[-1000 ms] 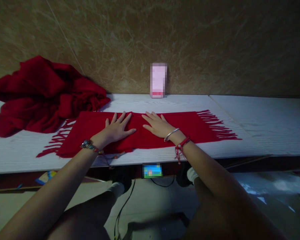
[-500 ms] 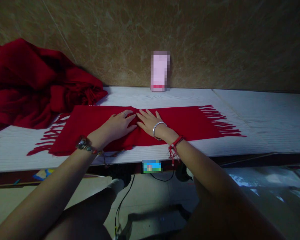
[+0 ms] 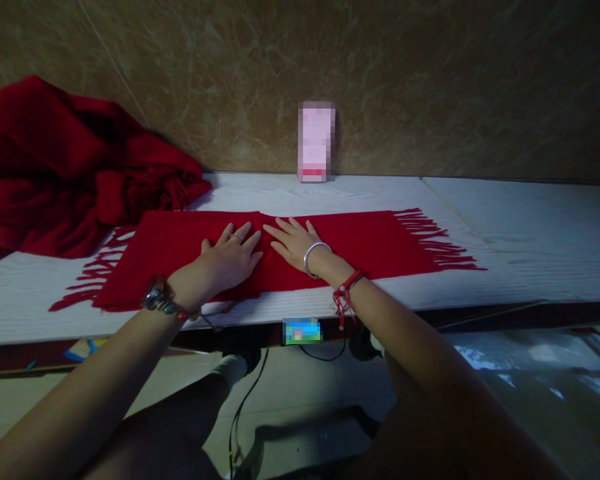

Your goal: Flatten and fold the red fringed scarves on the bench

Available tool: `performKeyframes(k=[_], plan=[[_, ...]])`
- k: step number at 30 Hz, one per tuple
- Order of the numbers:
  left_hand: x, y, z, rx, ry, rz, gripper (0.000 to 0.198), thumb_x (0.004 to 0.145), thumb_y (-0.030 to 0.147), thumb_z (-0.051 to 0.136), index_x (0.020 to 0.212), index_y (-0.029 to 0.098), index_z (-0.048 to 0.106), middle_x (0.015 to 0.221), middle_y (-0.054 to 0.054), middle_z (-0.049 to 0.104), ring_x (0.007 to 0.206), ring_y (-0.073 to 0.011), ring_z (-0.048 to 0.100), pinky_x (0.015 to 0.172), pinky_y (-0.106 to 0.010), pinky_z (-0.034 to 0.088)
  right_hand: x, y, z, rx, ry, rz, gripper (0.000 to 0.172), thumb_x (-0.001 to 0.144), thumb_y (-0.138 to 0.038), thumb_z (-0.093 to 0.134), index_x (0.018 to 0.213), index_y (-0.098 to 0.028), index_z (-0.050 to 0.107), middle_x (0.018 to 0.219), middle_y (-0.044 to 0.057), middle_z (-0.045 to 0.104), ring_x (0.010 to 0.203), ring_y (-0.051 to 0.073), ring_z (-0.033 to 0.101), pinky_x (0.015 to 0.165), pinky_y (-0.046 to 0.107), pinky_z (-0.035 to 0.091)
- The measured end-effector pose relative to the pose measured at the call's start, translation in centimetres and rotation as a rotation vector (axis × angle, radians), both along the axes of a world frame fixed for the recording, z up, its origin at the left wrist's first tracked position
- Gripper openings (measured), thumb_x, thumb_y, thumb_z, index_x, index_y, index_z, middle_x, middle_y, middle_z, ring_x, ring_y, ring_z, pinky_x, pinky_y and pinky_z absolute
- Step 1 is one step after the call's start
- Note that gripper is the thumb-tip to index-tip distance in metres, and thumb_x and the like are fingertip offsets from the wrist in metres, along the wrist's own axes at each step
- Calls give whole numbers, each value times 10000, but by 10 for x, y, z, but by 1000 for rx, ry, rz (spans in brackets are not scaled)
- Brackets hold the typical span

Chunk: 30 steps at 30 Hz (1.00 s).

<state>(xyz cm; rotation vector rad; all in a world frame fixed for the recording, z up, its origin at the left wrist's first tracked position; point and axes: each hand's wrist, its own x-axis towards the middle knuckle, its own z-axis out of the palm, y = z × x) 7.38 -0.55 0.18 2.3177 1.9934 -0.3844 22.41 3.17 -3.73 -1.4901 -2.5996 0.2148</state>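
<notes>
A red scarf (image 3: 365, 243) with fringes at both ends lies flat and folded across the white wood-grain table (image 3: 545, 233). My left hand (image 3: 227, 260) rests on it just left of its middle, palm down with fingers spread. Close beside, my right hand (image 3: 300, 247) lies flat on the cloth as well, its fingers apart. Neither hand grips the fabric. A fold edge runs across the scarf between and below the hands.
A rumpled heap of red cloth (image 3: 55, 173) covers the table's left end, against the brown marbled wall (image 3: 430, 87). A pink item (image 3: 316, 140), blurred out, leans on the wall. Below the table edge show a small blurred screen (image 3: 301, 331) and a dark cable (image 3: 236, 420).
My left hand has shifted a little to the left on the scarf and its fingers have spread wider. My right hand stays nearly where it was; the whole view has drifted slightly.
</notes>
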Motion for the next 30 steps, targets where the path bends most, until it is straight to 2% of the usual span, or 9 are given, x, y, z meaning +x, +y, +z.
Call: performKeyframes(k=[3, 6, 9, 13, 16, 21, 25, 30], plan=[[-3, -1, 0, 83, -13, -50, 511, 924, 371, 270, 1389, 203, 396, 1462, -136, 338, 1312, -348, 340, 951, -503, 428, -1, 1, 0, 15, 3, 33, 482, 954, -316, 289, 1435, -327, 313, 1526, 6, 282, 1391, 260, 242, 1100, 572, 206], [-10, 6, -1, 90, -76, -31, 512, 920, 402, 258, 1370, 217, 417, 1406, -144, 398, 1254, -364, 398, 924, -550, 424, -2, 1, 0, 14, -30, 47, 481, 950, -276, 302, 1428, -330, 324, 1527, -4, 279, 1391, 247, 244, 1099, 571, 214], [-13, 12, -3, 128, -139, 84, 514, 921, 382, 203, 1373, 257, 413, 1408, -137, 404, 1254, -385, 390, 915, -636, 382, -2, 1, 0, 4, -48, 45, 497, 945, -253, 312, 1437, -324, 302, 1532, -16, 260, 1394, 247, 234, 1095, 582, 221], [-8, 12, -2, 191, -118, 257, 525, 904, 371, 218, 1373, 251, 421, 1423, -145, 402, 1276, -428, 354, 934, -724, 284, -3, 0, 0, 8, -41, 76, 543, 930, -198, 309, 1455, -320, 245, 1539, -50, 219, 1404, 238, 202, 1093, 598, 223], [-4, 11, -4, 193, -72, 296, 546, 907, 365, 208, 1410, 228, 372, 1467, -147, 349, 1332, -448, 260, 976, -734, 212, -4, 1, 1, 18, -27, 123, 579, 910, -132, 299, 1453, -327, 246, 1534, -64, 229, 1406, 199, 198, 1111, 549, 229], [-7, 18, -9, 106, -145, 113, 551, 916, 338, 171, 1464, 291, 222, 1554, -58, 173, 1398, -388, 127, 1026, -682, 213, -5, 1, 2, -13, -23, 125, 538, 917, -168, 314, 1449, -246, 286, 1513, -4, 298, 1387, 169, 253, 1132, 472, 214], [-10, 23, -7, 57, -161, 181, 552, 925, 417, 159, 1467, 317, 189, 1561, -57, 116, 1388, -426, 116, 980, -732, 223, -4, 1, 4, -34, -58, 61, 514, 941, -279, 302, 1450, -213, 290, 1526, 28, 262, 1401, 201, 214, 1132, 509, 174], [-14, 26, -9, 98, -160, 222, 578, 918, 462, 151, 1471, 296, 181, 1556, -88, 127, 1383, -435, 126, 964, -751, 223, -3, 1, 5, -62, -73, -3, 530, 948, -342, 278, 1459, -200, 269, 1542, 36, 210, 1413, 222, 173, 1130, 538, 141]])
